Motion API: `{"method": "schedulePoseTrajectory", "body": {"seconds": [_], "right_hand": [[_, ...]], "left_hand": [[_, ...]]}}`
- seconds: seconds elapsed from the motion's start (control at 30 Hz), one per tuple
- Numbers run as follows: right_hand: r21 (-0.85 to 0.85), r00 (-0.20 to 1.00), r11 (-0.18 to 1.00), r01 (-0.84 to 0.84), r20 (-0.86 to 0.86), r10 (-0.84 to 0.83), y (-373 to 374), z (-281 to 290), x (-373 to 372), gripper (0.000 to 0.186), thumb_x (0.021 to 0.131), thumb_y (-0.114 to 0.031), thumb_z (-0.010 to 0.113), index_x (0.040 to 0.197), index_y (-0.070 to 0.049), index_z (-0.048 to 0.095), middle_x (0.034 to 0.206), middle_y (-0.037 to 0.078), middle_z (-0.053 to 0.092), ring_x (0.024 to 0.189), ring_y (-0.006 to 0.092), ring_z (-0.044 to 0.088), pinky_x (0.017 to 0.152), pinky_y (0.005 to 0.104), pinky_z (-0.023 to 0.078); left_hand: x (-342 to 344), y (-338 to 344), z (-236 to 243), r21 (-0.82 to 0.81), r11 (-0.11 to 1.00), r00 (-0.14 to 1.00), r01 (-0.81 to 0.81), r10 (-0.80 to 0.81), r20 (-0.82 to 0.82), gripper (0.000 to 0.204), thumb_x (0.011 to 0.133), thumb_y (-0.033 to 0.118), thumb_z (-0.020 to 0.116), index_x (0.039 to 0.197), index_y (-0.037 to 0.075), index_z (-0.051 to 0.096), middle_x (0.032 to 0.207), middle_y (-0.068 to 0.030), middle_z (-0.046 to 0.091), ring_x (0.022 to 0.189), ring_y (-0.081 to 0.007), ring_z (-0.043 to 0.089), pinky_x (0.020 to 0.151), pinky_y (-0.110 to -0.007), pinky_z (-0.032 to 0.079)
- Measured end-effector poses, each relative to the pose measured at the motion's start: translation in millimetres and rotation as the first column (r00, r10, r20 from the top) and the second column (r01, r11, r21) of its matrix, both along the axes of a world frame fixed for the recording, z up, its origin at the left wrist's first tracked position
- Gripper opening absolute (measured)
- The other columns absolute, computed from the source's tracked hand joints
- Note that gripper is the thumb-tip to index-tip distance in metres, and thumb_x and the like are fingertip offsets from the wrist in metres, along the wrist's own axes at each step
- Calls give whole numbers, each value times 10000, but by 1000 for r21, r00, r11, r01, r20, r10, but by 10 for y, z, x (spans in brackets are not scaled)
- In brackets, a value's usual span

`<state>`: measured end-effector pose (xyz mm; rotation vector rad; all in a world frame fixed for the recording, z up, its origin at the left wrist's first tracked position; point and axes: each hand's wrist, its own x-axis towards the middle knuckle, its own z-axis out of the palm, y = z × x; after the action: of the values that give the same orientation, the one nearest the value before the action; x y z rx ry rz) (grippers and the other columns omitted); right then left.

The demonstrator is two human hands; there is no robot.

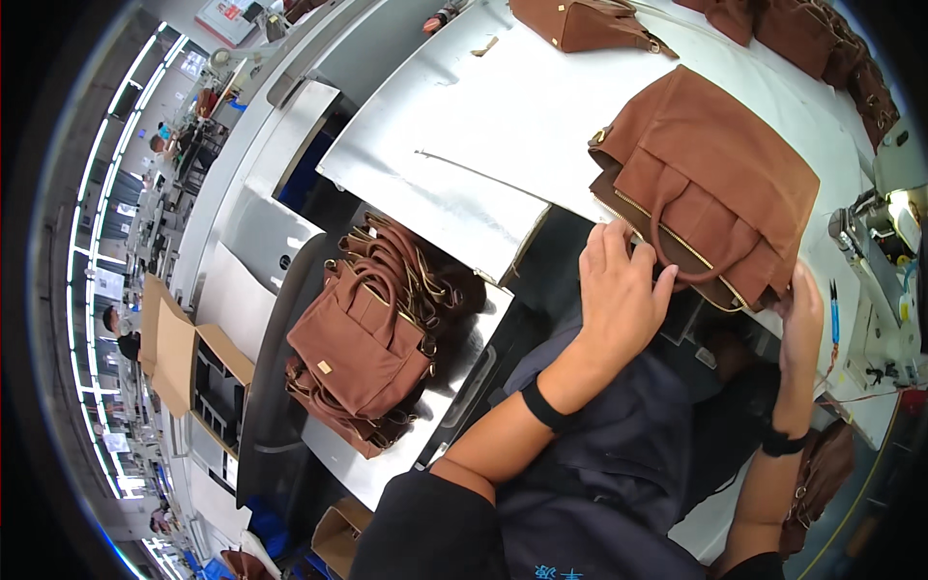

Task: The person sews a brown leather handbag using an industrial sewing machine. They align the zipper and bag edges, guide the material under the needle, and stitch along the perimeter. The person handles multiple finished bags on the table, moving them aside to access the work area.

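At two o'clock on the white table (464, 111), a brown bag (720, 174) lay, its top edge facing seven. The left hand (623, 295), half curled, thumb apart, met that edge; the right hand (802, 314) bent at its five-o'clock corner, fingertips hidden. Whether either gripped, I couldn't tell.

Both forearms (493, 447) reach forward, left hand (623, 290) loosely curled, right hand (803, 314) extended.

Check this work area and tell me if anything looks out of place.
A small tan scrap lies loose on the white table, left of the upper brown bag, like a stray offcut. A thin dark line also crosses the surface; I can't tell if it's damage. Nothing looks spilled.
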<state>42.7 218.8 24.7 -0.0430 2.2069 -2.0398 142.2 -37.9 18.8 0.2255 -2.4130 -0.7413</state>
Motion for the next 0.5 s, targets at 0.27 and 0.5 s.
{"method": "schedulePoseTrajectory", "body": {"seconds": [0.27,0.5], "right_hand": [[-9,999,999,-32,-35,32,-225,-62,476,438,1056,-137,582,1460,21,514,1048,80,710,795,128,684,694,253,550],[-158,998,986,62,3,-62,-237,-31,472,402,1038,-137,621,1403,25,575,974,55,702,771,111,671,688,251,550]], "left_hand": [[-148,-128,116,95,995,965,1,-26,261,388,913,388,780,778,39,677,666,-148,673,636,-372,676,579,-447,514],[-260,-214,184,633,769,915,85,-312,257,373,951,221,786,730,39,547,616,-44,606,509,-121,642,458,-265,458]]}}
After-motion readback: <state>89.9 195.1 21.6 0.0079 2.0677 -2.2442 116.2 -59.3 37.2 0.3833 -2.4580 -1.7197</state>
